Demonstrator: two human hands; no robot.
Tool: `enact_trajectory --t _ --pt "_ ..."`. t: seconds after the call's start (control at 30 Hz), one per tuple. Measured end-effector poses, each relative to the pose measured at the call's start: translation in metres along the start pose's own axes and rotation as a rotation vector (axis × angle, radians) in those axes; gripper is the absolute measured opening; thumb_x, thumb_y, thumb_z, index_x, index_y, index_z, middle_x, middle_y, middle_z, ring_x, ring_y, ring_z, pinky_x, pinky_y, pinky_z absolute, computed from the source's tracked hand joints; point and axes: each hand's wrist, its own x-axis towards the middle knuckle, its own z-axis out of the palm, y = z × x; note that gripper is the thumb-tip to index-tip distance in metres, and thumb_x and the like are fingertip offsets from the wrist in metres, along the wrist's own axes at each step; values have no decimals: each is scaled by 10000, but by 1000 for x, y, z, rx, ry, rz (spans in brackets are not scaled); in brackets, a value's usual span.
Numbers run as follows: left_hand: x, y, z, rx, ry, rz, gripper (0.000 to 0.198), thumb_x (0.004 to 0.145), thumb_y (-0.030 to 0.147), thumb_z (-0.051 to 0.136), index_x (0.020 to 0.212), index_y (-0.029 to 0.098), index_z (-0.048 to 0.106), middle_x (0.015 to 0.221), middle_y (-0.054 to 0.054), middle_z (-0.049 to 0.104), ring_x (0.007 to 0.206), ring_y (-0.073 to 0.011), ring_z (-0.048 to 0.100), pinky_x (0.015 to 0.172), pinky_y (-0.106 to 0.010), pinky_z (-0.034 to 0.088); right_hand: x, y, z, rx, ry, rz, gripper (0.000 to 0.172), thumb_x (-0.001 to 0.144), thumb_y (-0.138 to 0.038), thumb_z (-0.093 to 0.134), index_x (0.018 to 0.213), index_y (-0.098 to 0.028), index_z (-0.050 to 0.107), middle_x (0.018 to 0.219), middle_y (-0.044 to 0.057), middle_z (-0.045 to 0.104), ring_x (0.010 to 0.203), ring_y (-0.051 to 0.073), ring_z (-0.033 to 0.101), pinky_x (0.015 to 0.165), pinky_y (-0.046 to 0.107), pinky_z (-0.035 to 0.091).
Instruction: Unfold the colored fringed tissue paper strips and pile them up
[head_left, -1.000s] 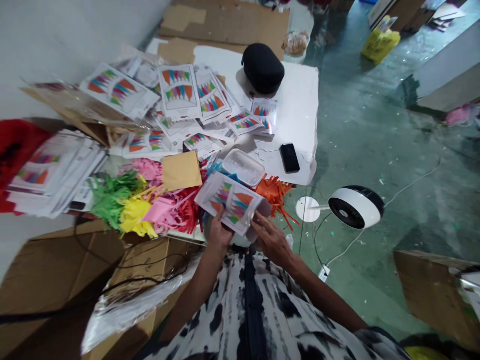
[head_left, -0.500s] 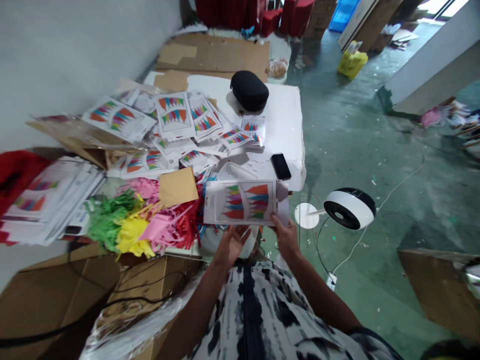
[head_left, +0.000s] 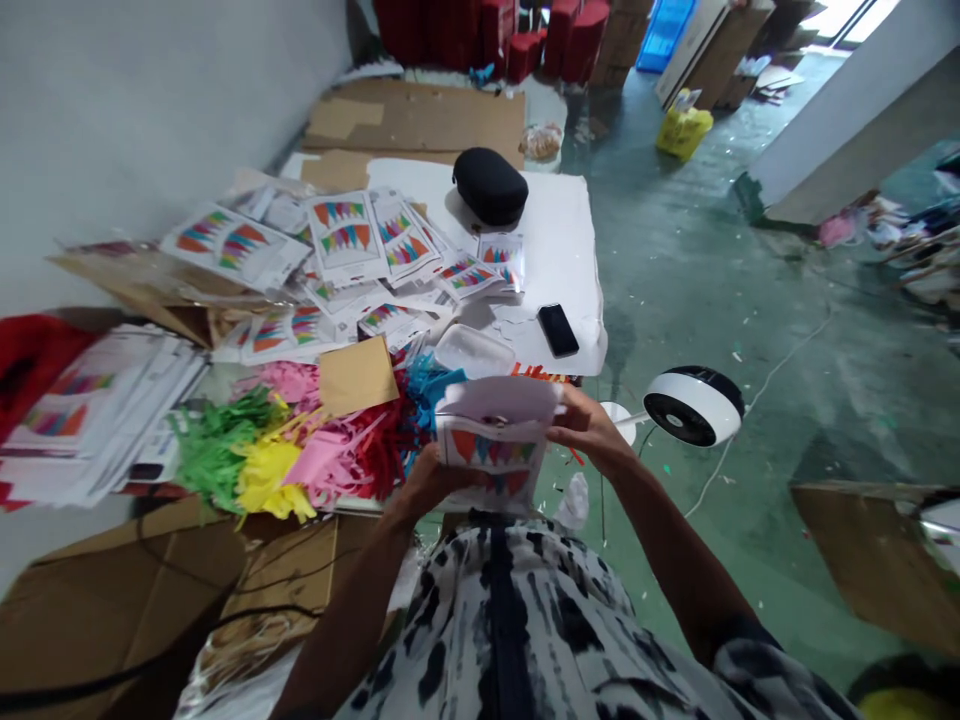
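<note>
Bunting pack (head_left: 491, 450) is being held at 6 o'clock, gripped by left hand (head_left: 424, 482) and right hand (head_left: 589, 428), while further packs (head_left: 346, 238) are being left piled at 11 o'clock.

packet (head_left: 495, 445): white, printed with pennants in orange, blue and green.
paper fringe (head_left: 322, 465): bunches of green, yellow, pink, red and blue.
shirt (head_left: 502, 640): white with black blotches and a dark central stripe.
case (head_left: 490, 187): black.
fan (head_left: 694, 405): white with a black face.
floor (head_left: 757, 420): green, flecked with pale scraps.
</note>
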Motion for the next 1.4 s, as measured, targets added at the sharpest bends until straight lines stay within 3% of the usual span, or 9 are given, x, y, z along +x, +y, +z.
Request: enact_trajectory --t 0.1,0.2,0.3,0.47,0.6,0.77,0.97,1.1,1.4 --pt "-3 -14 2 20 -29 61 293 583 235 940 842 167 821 786 -47 788 691 -222 706 703 -320 589 -6 29 36 26 14 -22 766 667 -438 927 1345 -227 638 1169 82 757 1009 245 726 853 374 608" --pt "-6 -20 3 -47 120 45 290 538 193 924 807 179 816 722 -14 775 595 -193 673 600 -292 560 -11 57 70 -80 240 17 476 688 -408 901 1070 -189 720 923 29 749 781 189 675 676 278 564" --pt "-9 -18 -4 -89 142 9 279 534 180 908 796 176 814 697 -15 769 565 -194 664 570 -295 553 -12 69 93 -167 354 44 308 698 -378 878 868 -180 716 774 -5 693 668 155 593 588 242 488" --pt "-11 8 -37 -72 8 41 415 502 207 957 886 163 807 796 -38 796 672 -216 713 642 -292 576 -15 75 115 -216 412 42 298 696 -413 875 801 -193 704 725 -15 675 639 155 574 561 248 478" --pt "-4 33 -56 -37 -1 157 463 561 298 977 963 173 784 889 -47 806 756 -211 728 695 -282 583 -21 74 130 -194 360 4 401 718 -450 887 984 -202 719 904 27 741 802 208 674 668 292 574" --pt "3 40 -59 27 -63 176 463 606 328 969 993 177 764 932 -50 805 760 -202 725 695 -273 574 -27 56 139 -125 510 -191 618 850 -444 809 1383 -263 552 1306 95 687 1107 246 703 940 387 601" --pt "5 34 -55 -34 -146 214 661 638 278 953 1236 245 673 1042 -34 785 873 -200 739 737 -235 578 -22 61 144 -128 755 -258 578 929 -433 699 1451 -259 524 1216 84 684 1000 204 691 856 328 595" --pt "8 33 -57 -139 -103 267 712 739 303 900 1377 322 584 1161 -40 766 988 -194 743 838 -234 580 -20 65 139 -114 723 -238 651 918 -436 710 1510 -248 515 1176 75 681 977 196 669 836 304 578" --pt "37 31 -78 -99 -141 367 520 768 368 892 1244 271 708 1179 -52 760 1007 -201 737 845 -272 594 -14 64 119 37 441 -242 659 877 -482 793 1452 -297 529 1117 49 709 1031 223 677 923 354 554"
